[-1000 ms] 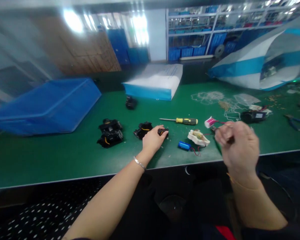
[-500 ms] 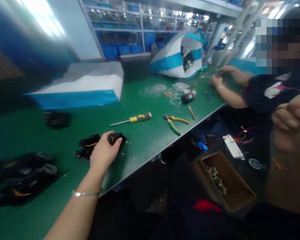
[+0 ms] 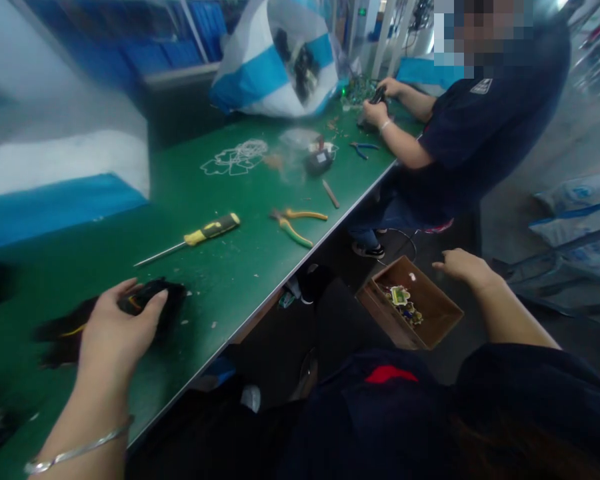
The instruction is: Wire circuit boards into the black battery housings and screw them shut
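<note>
Green matting covered the bench [image 3: 220,220]. Your left hand [image 3: 115,330] curled over a black part [image 3: 153,300] near the bench's edge, fingers on it. Your right hand [image 3: 463,265] hung open and empty above the cardboard box [image 3: 410,310] on the floor.

The right hand [image 3: 463,265], earlier clenched near the chest, now hangs open over the cardboard box [image 3: 410,312] of parts.

Screwdriver [image 3: 195,236] left of pliers [image 3: 294,223] — box [image 3: 409,312] below table [image 3: 220,193].
</note>
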The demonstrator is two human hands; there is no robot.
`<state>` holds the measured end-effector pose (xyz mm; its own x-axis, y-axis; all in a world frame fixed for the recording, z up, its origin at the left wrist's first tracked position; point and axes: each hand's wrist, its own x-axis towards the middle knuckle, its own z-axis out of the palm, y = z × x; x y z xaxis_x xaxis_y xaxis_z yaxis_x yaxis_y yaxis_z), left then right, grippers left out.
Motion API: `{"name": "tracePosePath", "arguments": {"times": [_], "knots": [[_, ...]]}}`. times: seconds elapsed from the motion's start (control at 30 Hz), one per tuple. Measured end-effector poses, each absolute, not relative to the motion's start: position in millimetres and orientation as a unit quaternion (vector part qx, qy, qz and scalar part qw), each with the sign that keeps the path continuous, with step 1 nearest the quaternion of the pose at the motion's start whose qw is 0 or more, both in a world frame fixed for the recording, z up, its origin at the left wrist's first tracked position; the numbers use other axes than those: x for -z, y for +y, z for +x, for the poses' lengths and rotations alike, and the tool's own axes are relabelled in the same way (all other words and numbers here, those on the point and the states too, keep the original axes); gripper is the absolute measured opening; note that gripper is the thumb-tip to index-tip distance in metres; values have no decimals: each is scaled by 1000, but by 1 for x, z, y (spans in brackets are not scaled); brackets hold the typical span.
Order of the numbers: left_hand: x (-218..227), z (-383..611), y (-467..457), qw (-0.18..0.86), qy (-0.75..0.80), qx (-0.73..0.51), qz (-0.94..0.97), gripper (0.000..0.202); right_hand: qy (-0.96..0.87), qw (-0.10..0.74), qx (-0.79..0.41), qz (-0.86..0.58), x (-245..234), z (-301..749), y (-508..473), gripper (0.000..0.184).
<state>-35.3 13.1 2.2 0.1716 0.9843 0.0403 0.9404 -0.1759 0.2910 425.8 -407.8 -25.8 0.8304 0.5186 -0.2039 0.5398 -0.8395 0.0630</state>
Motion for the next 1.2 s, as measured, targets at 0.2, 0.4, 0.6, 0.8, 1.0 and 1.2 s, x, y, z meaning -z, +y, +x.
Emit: {"name": "tracePosePath", "arguments": {"times": [0.2, 0.4, 0.6, 0.8, 1.0, 1.2], "knots": [[2, -35, 16, 121, 622, -124, 763, 68, 377, 41, 137, 915, 19, 420, -349, 46], [-9, -34, 1, 210, 581, -198, 761, 79, 556, -118, 84, 819, -4, 355, -256, 37], [-7, -44, -8, 326, 527, -256, 742, 90, 698, -268, 156, 645, -10, 262, -166, 28], [-8, -59, -15, 336, 498, -255, 757, 63, 727, -346, 216, 553, 10, 199, -111, 28], [-7, -64, -16, 304, 477, -256, 784, 57, 642, -367, 238, 630, 44, 202, -98, 37], [-4, -58, -22, 245, 454, -236, 824, 50, 660, -356, 182, 636, 32, 214, -81, 38]]}}
